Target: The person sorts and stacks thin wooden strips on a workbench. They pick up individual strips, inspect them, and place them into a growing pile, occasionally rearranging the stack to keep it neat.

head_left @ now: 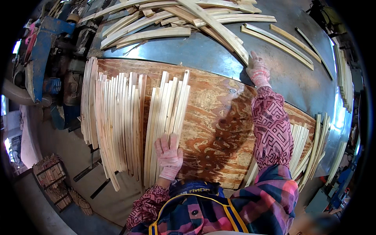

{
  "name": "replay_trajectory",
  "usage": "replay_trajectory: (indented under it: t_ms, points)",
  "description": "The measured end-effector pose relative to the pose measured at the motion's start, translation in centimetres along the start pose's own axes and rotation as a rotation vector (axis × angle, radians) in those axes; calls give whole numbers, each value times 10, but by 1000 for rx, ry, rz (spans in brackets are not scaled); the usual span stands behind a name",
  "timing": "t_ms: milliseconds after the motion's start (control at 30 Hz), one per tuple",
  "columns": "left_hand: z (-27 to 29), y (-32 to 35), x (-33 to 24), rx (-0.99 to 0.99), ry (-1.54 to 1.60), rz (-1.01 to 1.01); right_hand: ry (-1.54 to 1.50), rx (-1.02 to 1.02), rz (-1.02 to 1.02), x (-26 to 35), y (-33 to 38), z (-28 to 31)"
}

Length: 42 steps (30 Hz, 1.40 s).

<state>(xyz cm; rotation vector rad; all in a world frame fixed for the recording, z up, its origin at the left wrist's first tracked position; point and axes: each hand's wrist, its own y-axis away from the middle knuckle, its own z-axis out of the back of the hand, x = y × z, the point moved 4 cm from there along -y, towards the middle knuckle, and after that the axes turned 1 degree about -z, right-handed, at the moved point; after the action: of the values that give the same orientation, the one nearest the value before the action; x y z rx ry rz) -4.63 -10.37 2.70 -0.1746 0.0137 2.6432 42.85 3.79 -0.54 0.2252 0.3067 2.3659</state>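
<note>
My left hand (169, 152), in a pale pink work glove, lies flat with its fingers stretched out on the lower part of a bundle of light wooden strips (164, 105). Farther off, my right hand (258, 71), gloved alike, grips the near end of a long wooden strip (219, 29). That strip slants down from the far pile and crosses other pieces. To the left of my left hand, many more wooden strips (121, 117) lie side by side in a row. A stained plywood board (213, 129) bears both groups.
A heap of wooden strips (152, 19) covers the far side of the metal table (219, 64). Several loose strips (280, 45) lie far right. More strips (299, 141) stand near my right elbow. Blue machinery (49, 31) is at left, bundled wood pieces (49, 172) on the floor.
</note>
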Motion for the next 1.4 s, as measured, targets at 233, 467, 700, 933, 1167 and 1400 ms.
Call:
replay_trajectory:
  t_ms: [233,467,700,933,1167,1400]
  points:
    - [-38,-115,-78,442,1334,140,-793,656,204,22,113,20]
    - [-11,-151,-103,809,2020,649,-161,50,324,52,-18,19]
    - [5,-20,-43,201,509,80,72,-24,239,106,-48,37]
    - [-11,70,7,197,28,174,-642,426,285,-3,105,30]
    - [2,-7,-100,570,1777,561,-2558,1118,-514,-8,395,-55]
    - [4,-6,-89,534,1718,656,-2234,775,-616,-15,429,-98]
